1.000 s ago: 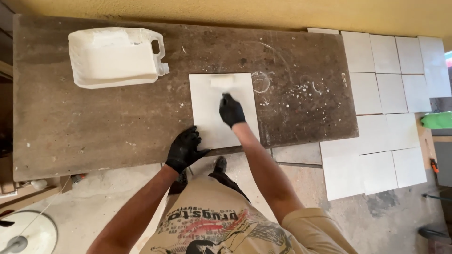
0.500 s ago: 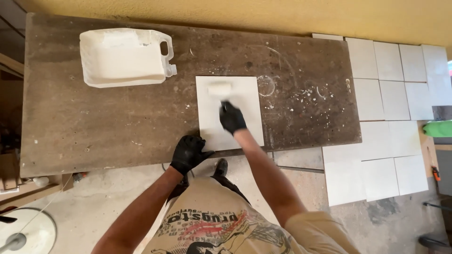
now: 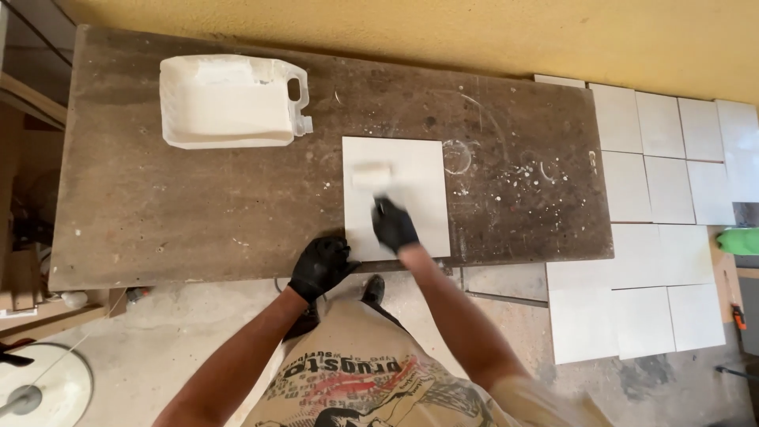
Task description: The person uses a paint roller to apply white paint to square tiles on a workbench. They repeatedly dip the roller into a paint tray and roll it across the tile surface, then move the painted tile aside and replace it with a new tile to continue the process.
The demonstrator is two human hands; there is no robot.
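A square white ceramic tile (image 3: 407,202) lies flat near the front edge of the long, stained brown wooden desk (image 3: 158,213), roughly at its middle. The right hand (image 3: 393,224), in a black glove, is closed around the handle of a small white paint roller (image 3: 371,175) whose sleeve rests on the upper left part of the tile. The left hand (image 3: 320,266), also gloved in black, sits at the tile's lower left corner, its fingers curled over the desk edge and touching the tile; it seems to pin the tile down rather than grasp it.

To roll well, the left hand should keep firm pressure on that corner so the tile does not slide, while staying off the surface being coated. Strokes are best kept straight and overlapping, running right out to each edge, with light, even pressure so the coat does not ridge. The roller looks blurred, so how wet it is I cannot tell.

A white plastic jug cut open as a tray (image 3: 229,101) stands well apart at the back left of the desk, within reach for reloading. Rows of matching white tiles (image 3: 672,174) lie on the floor to the right.
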